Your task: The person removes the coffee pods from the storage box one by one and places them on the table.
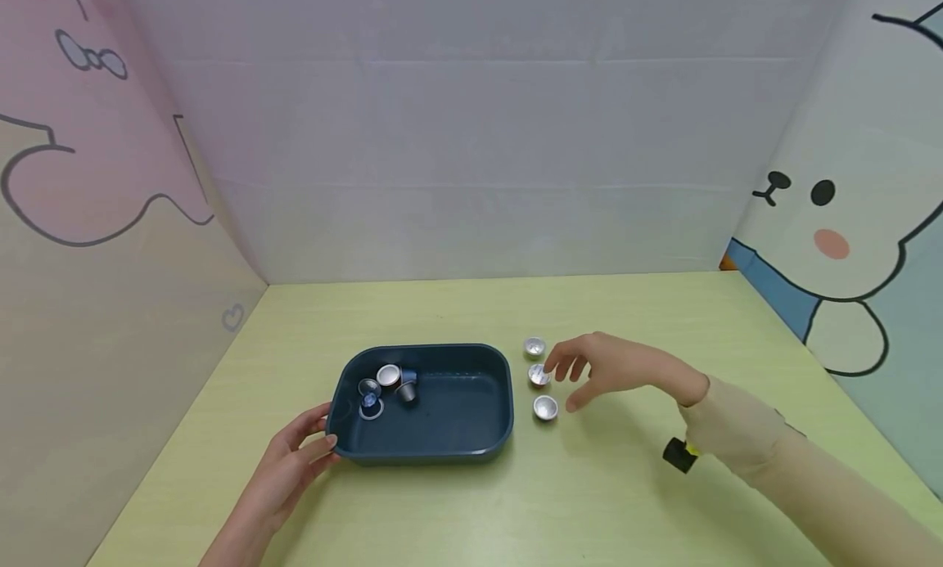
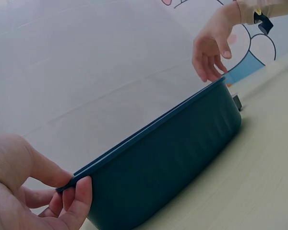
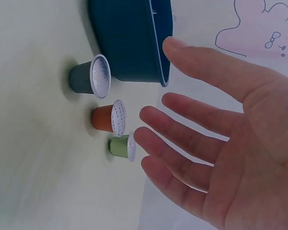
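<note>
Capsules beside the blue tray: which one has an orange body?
The middle capsule of the three, alone in orange; the grey capsule and green capsule flank it.

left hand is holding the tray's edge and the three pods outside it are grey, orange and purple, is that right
Not quite: the third is a green pod, not purple, as the right wrist view shows. The grey pod and orange pod are right, and the left hand holds the tray at its edge.

One bin [image 1: 457, 411], one table [image 1: 442, 518], three capsules outside [image 3: 103, 118], several overlapping capsules inside [image 1: 388, 376]; two hands [image 1: 289, 467] [image 1: 611, 366]
</note>
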`<state>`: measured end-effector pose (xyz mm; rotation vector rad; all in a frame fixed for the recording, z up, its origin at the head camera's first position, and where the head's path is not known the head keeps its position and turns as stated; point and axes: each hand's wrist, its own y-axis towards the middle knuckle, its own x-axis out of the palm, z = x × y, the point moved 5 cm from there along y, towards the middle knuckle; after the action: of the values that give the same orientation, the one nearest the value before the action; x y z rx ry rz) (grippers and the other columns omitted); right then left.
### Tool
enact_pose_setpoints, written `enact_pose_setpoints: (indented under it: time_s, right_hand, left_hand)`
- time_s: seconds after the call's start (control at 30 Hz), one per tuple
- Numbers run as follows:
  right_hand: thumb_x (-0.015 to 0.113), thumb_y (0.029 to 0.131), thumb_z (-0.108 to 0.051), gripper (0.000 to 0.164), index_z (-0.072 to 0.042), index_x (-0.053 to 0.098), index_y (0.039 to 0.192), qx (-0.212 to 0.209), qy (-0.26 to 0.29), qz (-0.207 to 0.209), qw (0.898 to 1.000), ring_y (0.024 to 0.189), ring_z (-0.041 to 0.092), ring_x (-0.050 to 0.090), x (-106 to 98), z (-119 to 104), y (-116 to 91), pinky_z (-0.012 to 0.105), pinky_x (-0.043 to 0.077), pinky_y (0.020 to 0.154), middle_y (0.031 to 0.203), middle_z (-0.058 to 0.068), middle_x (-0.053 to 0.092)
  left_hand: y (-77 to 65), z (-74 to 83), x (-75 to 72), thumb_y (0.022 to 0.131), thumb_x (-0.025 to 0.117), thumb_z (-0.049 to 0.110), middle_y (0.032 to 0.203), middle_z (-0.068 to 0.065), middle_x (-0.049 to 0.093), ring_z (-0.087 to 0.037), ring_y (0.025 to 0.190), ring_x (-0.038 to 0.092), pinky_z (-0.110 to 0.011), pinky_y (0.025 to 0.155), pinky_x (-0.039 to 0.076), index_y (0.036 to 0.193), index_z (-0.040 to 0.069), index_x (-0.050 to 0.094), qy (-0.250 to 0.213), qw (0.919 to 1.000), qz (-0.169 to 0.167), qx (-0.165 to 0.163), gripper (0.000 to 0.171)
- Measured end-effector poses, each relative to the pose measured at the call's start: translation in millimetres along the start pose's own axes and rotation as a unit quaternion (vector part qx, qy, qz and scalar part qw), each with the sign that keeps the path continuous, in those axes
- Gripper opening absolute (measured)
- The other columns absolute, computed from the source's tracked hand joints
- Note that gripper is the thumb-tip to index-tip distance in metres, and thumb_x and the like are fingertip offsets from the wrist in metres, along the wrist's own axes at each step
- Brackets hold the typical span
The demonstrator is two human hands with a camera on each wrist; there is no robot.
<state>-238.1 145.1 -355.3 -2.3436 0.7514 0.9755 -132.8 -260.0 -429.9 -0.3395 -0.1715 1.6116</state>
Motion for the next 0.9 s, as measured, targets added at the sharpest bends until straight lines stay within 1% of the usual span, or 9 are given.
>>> enact_pose_setpoints:
  time_s: [0.17, 0.23, 0.3, 0.4, 0.47, 0.57, 0.7, 0.77, 0.9]
  right_hand:
    - [0.083, 0.079, -0.023, 0.053, -0.006, 0.062, 0.124, -0.011, -0.008, -0.025, 1.0, 0.102, 0.019, 0.065, -9.9, -9.0, 8.9, 0.031, 0.054, 0.089, 0.12, 0.01, 0.067]
    - [0.083, 0.079, -0.022, 0.053, -0.006, 0.062, 0.125, -0.011, -0.01, -0.034, 0.999, 0.102, 0.017, 0.064, -13.8, -12.9, 13.0, 0.033, 0.054, 0.09, 0.122, 0.011, 0.066]
    - [0.082, 0.079, -0.022, 0.052, -0.007, 0.062, 0.125, -0.013, -0.013, -0.041, 0.999, 0.104, 0.019, 0.064, -17.7, -17.2, 16.6, 0.037, 0.054, 0.091, 0.123, 0.011, 0.066]
    - [0.082, 0.079, -0.022, 0.05, -0.011, 0.063, 0.124, -0.012, -0.011, -0.045, 0.999, 0.107, 0.025, 0.064, -23.1, -23.2, 21.9, 0.041, 0.054, 0.093, 0.123, 0.007, 0.066]
    - [0.082, 0.08, -0.022, 0.049, -0.014, 0.063, 0.124, -0.013, -0.008, -0.044, 0.999, 0.109, 0.028, 0.064, -26.1, -26.5, 25.1, 0.042, 0.054, 0.093, 0.122, 0.003, 0.066]
    - [0.082, 0.079, -0.024, 0.049, -0.018, 0.063, 0.124, -0.011, -0.001, -0.042, 0.999, 0.11, 0.026, 0.065, -29.6, -30.0, 30.2, 0.039, 0.053, 0.093, 0.119, -0.003, 0.067]
    - [0.082, 0.08, -0.026, 0.051, -0.018, 0.062, 0.126, -0.02, 0.003, -0.045, 0.999, 0.109, 0.023, 0.065, -31.9, -36.4, 37.8, 0.037, 0.052, 0.094, 0.114, -0.003, 0.068]
    - [0.082, 0.08, -0.026, 0.052, -0.017, 0.062, 0.127, -0.026, 0.007, -0.048, 0.998, 0.109, 0.024, 0.065, -32.6, -39.9, 42.6, 0.036, 0.053, 0.094, 0.115, -0.001, 0.068]
    - [0.081, 0.081, -0.024, 0.051, -0.018, 0.061, 0.128, -0.039, 0.003, -0.054, 0.998, 0.109, 0.019, 0.064, -34.1, -45.5, 54.6, 0.034, 0.053, 0.093, 0.119, -0.001, 0.066]
  left_hand:
    - [-0.5, -0.7, -0.3, 0.098, 0.05, 0.003, 0.118, -0.005, 0.045, -0.012, 0.089, 0.062, -0.018, 0.081, 0.055, 0.151, 0.004, 0.034, -0.001, 1.0, 0.002, -0.004, 0.055]
    - [-0.8, -1.0, -0.4, 0.098, 0.05, 0.003, 0.118, -0.005, 0.045, -0.012, 0.089, 0.062, -0.018, 0.081, 0.055, 0.151, 0.004, 0.034, 0.0, 1.0, 0.004, -0.006, 0.055]
    - [-0.9, -1.2, -0.7, 0.098, 0.05, 0.003, 0.118, -0.005, 0.044, -0.012, 0.089, 0.062, -0.018, 0.081, 0.055, 0.151, 0.004, 0.034, 0.0, 1.0, 0.005, -0.008, 0.055]
    - [-0.8, -1.0, -0.8, 0.098, 0.05, 0.003, 0.119, -0.005, 0.045, -0.012, 0.089, 0.062, -0.018, 0.081, 0.055, 0.151, 0.004, 0.034, -0.001, 1.0, 0.004, -0.006, 0.055]
    - [-0.5, -0.8, -1.0, 0.099, 0.05, 0.003, 0.119, -0.005, 0.045, -0.012, 0.09, 0.062, -0.018, 0.081, 0.055, 0.151, 0.004, 0.034, -0.002, 1.0, 0.004, -0.004, 0.055]
    - [-0.2, -0.6, -0.8, 0.099, 0.051, 0.003, 0.119, -0.005, 0.045, -0.012, 0.089, 0.062, -0.018, 0.081, 0.055, 0.151, 0.004, 0.034, -0.003, 1.0, 0.002, -0.002, 0.055]
    - [0.0, -0.4, -0.4, 0.098, 0.051, 0.004, 0.119, -0.005, 0.044, -0.012, 0.089, 0.062, -0.018, 0.081, 0.056, 0.151, 0.004, 0.034, -0.005, 1.0, 0.001, 0.0, 0.055]
    - [0.0, -0.2, -0.2, 0.098, 0.051, 0.003, 0.118, -0.005, 0.044, -0.012, 0.088, 0.062, -0.018, 0.081, 0.056, 0.15, 0.003, 0.034, -0.007, 1.0, 0.001, 0.001, 0.055]
    - [-0.1, 0.3, 0.2, 0.098, 0.051, 0.003, 0.118, -0.005, 0.044, -0.011, 0.088, 0.062, -0.018, 0.081, 0.056, 0.15, 0.003, 0.034, -0.007, 1.0, 0.002, 0.002, 0.055]
